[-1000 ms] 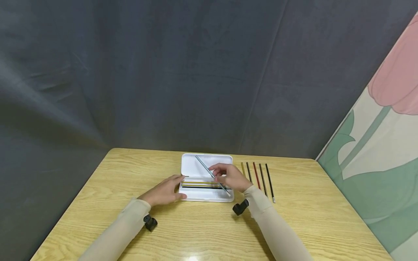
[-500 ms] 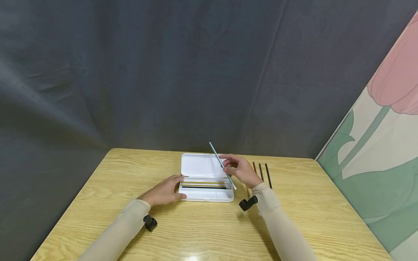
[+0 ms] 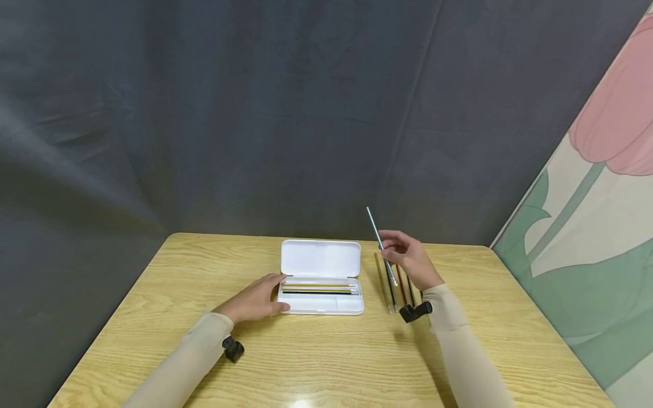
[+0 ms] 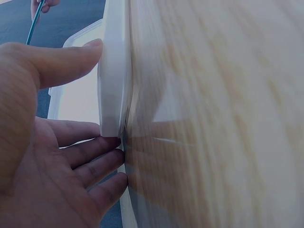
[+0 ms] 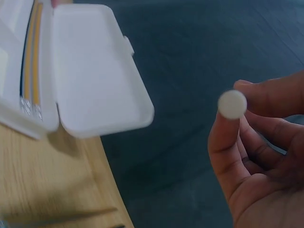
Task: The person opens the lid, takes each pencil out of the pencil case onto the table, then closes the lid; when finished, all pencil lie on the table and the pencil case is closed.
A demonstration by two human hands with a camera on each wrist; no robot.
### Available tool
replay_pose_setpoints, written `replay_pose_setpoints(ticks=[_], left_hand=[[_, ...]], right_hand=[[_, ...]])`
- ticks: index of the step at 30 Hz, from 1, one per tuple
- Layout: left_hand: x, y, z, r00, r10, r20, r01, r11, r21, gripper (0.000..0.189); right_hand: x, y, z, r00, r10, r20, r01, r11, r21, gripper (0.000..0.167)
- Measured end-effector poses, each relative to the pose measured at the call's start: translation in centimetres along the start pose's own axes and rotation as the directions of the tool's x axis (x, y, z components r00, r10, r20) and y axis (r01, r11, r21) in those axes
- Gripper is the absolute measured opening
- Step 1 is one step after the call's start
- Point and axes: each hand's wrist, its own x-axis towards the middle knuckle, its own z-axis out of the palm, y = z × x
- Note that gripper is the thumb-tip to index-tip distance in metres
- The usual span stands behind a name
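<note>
Table [image 3: 306, 357] is reaching, with its far edge, just behind an open white case [image 3: 308, 304] in the middle of the frame.
A strip of wood is separating the case from a row of pencils [image 3: 381, 275] to its right. Above that row, right of centre, the right hand [image 3: 412, 263] is pinching a pale blue pencil [image 3: 376, 231] that is tilting, white end down; the left hand [image 3: 255, 300] is spreading relaxed thumb and fingers against the case's left end. The wood is shining at bottom centre, a dark curtain [image 3: 255, 113] is filling the upper frame, and a flower-printed cloth [image 3: 624, 226] is lining the right edge.
</note>
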Motion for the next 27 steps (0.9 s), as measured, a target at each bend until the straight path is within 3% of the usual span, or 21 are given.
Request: replay_pose_setpoints(ticks=[10,20,27], left_hand=[[0.1,-0.5,0.1,1.0,0.011,-0.002,-0.011,1.0,-0.002,0.081],[-0.2,0.0,-0.2,1.0,0.012,0.009,-0.012,1.0,0.001,0.081],[0.0,-0.2,-0.1,1.0,0.02,0.006,-0.02,1.0,0.014,0.085]], right_hand=[[-1.7,0.8,-4.0,0.997,0.01,-0.082,-0.007,0.999,0.032,0.046],[-3.0,1.7,-7.0,0.987,0.023,-0.157,-0.009,0.996,0.093,0.048],[-3.9,2.7,-8.7,0.977,0.101,-0.19,-0.091,0.994,0.06,0.048]])
